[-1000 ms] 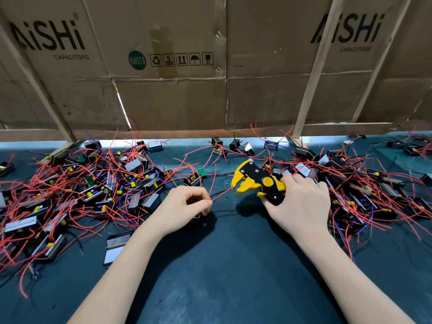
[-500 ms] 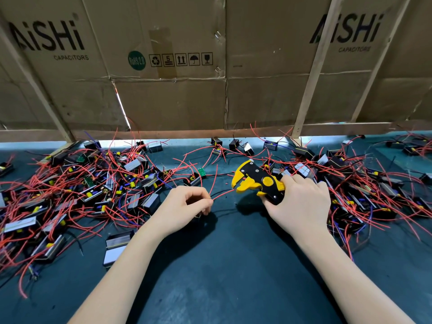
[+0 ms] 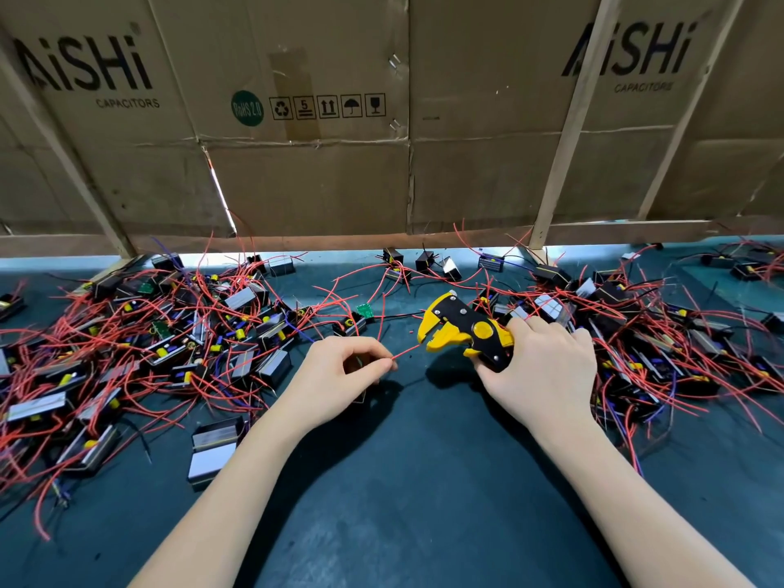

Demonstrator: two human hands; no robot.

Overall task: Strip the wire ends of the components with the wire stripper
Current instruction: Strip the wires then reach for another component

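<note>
My right hand [image 3: 545,375] grips the handles of a yellow and black wire stripper [image 3: 460,328], its jaws pointing left. My left hand [image 3: 339,379] pinches a thin red wire [image 3: 405,353] between thumb and forefinger. That wire runs up and right to the stripper's jaws, and its tip sits at or just inside them. The component the wire belongs to is hidden under my left hand. Both hands hover just above the dark green mat [image 3: 424,502].
A heap of black components with red wires [image 3: 140,345] covers the mat at the left, and another heap [image 3: 662,333] lies at the right. A loose black and silver component [image 3: 212,451] lies near my left forearm. A cardboard wall [image 3: 382,120] closes the back.
The stripper jaws look slightly more open, and the red wire stands out longer between my left fingers and the jaws. Both hands stay in nearly the same place.
</note>
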